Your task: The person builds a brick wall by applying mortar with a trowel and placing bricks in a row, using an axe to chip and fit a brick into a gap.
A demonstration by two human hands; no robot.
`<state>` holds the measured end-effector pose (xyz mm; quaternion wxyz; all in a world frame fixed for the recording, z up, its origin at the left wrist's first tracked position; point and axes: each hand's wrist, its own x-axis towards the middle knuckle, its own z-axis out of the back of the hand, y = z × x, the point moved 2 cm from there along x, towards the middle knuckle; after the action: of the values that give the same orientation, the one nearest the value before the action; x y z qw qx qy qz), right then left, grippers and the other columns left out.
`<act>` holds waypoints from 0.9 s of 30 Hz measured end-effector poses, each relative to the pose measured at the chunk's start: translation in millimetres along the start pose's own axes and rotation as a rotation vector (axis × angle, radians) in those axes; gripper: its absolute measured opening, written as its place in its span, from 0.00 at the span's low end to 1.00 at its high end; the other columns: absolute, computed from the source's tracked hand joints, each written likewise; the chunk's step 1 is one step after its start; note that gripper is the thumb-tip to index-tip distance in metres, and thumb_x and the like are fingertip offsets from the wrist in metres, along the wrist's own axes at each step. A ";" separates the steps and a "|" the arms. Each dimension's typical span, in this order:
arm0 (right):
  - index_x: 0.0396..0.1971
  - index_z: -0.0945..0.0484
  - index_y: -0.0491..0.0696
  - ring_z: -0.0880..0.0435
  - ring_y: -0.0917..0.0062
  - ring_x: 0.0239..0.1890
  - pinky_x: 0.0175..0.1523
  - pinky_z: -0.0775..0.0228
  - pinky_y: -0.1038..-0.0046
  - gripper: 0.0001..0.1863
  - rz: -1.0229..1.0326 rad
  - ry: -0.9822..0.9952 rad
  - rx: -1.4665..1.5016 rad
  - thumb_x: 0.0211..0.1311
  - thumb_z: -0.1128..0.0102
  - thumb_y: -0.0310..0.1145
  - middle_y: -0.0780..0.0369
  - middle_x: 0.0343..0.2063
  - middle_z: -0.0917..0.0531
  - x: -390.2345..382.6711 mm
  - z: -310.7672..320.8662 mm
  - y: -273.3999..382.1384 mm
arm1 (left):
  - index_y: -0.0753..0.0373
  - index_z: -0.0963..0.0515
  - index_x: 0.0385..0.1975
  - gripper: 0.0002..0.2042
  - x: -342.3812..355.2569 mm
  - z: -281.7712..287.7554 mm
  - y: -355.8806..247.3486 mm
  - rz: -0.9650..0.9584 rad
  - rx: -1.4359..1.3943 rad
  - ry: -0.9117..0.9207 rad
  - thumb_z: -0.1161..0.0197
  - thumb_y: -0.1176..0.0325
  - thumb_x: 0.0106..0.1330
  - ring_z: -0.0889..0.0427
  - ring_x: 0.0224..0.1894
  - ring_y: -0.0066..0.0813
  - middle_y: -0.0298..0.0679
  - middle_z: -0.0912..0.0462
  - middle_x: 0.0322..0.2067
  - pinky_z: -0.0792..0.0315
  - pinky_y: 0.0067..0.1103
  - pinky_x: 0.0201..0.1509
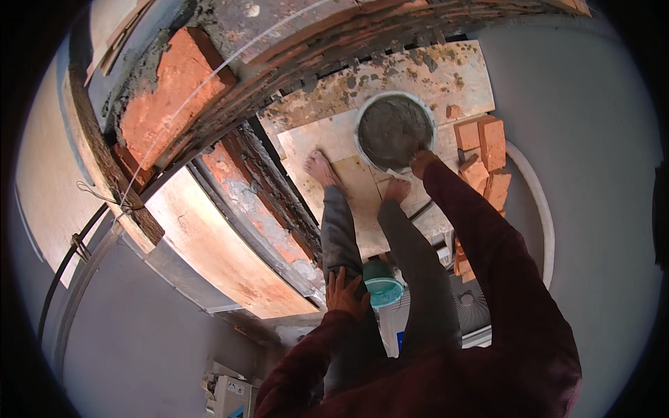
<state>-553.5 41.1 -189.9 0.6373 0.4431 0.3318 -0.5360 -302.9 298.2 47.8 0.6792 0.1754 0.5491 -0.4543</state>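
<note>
My right hand [422,164] is closed at the near right rim of a round bucket [357,132] filled with wet grey mortar [396,129]. What its fingers grip is hidden; something dark reaches from them into the mortar. Lower down, my left hand [346,296] rests on my left leg near the knee, fingers spread, holding nothing. My bare feet stand on boards [352,202] just on the near side of the bucket.
Stacked orange bricks [493,143] stand right of the bucket. A brick wall with fresh mortar curves across the top, with a large brick [178,94] and a taut string [230,59]. Below the boards are a teal bucket [385,291] and a fan-like grille [472,306].
</note>
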 end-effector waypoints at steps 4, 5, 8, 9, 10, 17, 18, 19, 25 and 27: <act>0.48 0.21 0.43 0.21 0.57 0.51 0.57 0.30 0.59 0.21 -0.013 -0.093 0.115 0.60 0.44 0.42 0.47 0.45 0.20 6.1 -8.9 -1.5 | 0.45 0.24 0.56 0.27 -1.5 9.4 -6.3 -0.011 0.053 0.003 0.32 0.50 0.53 0.52 0.71 0.57 0.47 0.45 0.69 0.50 0.44 0.72; 0.46 0.19 0.45 0.19 0.60 0.49 0.55 0.27 0.61 0.19 -0.060 -0.169 0.204 0.59 0.42 0.41 0.48 0.43 0.18 9.8 -18.9 -13.8 | 0.45 0.24 0.56 0.27 -1.9 12.2 -9.5 -0.015 0.052 0.005 0.32 0.51 0.53 0.52 0.71 0.57 0.47 0.45 0.69 0.50 0.44 0.72; 0.45 0.20 0.42 0.17 0.57 0.43 0.50 0.26 0.61 0.24 0.033 -0.304 0.355 0.51 0.33 0.42 0.46 0.35 0.17 12.6 -34.9 -51.7 | 0.44 0.24 0.56 0.27 0.3 16.1 -12.2 -0.017 0.081 0.010 0.32 0.50 0.53 0.52 0.72 0.56 0.46 0.45 0.69 0.50 0.44 0.72; 0.45 0.20 0.42 0.16 0.57 0.42 0.50 0.25 0.62 0.24 0.077 -0.305 0.409 0.50 0.33 0.42 0.46 0.35 0.17 8.2 -39.4 -59.2 | 0.44 0.24 0.56 0.28 -0.1 16.3 -13.5 -0.014 0.093 0.012 0.32 0.50 0.53 0.53 0.72 0.56 0.45 0.45 0.70 0.50 0.44 0.72; 0.45 0.20 0.42 0.16 0.57 0.42 0.49 0.25 0.62 0.24 0.120 -0.321 0.463 0.50 0.32 0.42 0.46 0.35 0.17 5.5 -36.8 -67.0 | 0.43 0.24 0.57 0.27 1.9 18.4 -14.6 -0.009 0.093 0.023 0.33 0.50 0.54 0.53 0.72 0.55 0.45 0.46 0.70 0.51 0.44 0.72; 0.45 0.20 0.41 0.15 0.63 0.36 0.45 0.24 0.68 0.25 0.193 -0.345 0.523 0.49 0.29 0.40 0.51 0.32 0.15 -52.3 0.9 -75.8 | 0.45 0.25 0.57 0.27 1.8 35.7 -16.6 -0.037 0.094 0.040 0.33 0.51 0.54 0.53 0.72 0.54 0.43 0.45 0.69 0.54 0.44 0.73; 0.45 0.20 0.41 0.15 0.65 0.35 0.44 0.24 0.69 0.25 0.195 -0.332 0.530 0.48 0.28 0.39 0.51 0.32 0.15 -71.6 21.9 -68.3 | 0.45 0.25 0.57 0.28 2.0 40.1 -19.0 -0.042 0.086 0.027 0.33 0.51 0.54 0.53 0.72 0.54 0.43 0.45 0.69 0.54 0.44 0.73; 0.43 0.20 0.43 0.16 0.63 0.36 0.43 0.25 0.68 0.22 0.205 -0.261 0.514 0.50 0.31 0.39 0.52 0.34 0.16 -96.1 41.9 -59.5 | 0.45 0.25 0.57 0.28 3.3 43.6 -18.8 -0.044 0.094 0.008 0.33 0.51 0.54 0.52 0.72 0.54 0.43 0.44 0.69 0.54 0.44 0.73; 0.45 0.22 0.38 0.16 0.66 0.31 0.40 0.25 0.68 0.21 0.240 -0.188 0.479 0.54 0.33 0.36 0.51 0.31 0.16 -275.5 172.7 6.8 | 0.53 0.25 0.57 0.26 19.6 75.3 -29.0 -0.022 0.094 -0.105 0.37 0.54 0.57 0.49 0.71 0.49 0.43 0.41 0.68 0.52 0.43 0.72; 0.45 0.23 0.36 0.16 0.66 0.30 0.39 0.25 0.68 0.21 0.250 -0.193 0.469 0.55 0.34 0.33 0.51 0.31 0.17 -324.9 208.1 41.5 | 0.54 0.26 0.57 0.26 23.5 85.1 -31.3 -0.016 0.100 -0.096 0.38 0.54 0.57 0.49 0.72 0.47 0.43 0.41 0.67 0.53 0.42 0.72</act>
<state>-590.5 -22.7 191.2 0.6074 0.5629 0.0793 -0.5549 -278.7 209.0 63.3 0.6915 0.1830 0.4938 -0.4945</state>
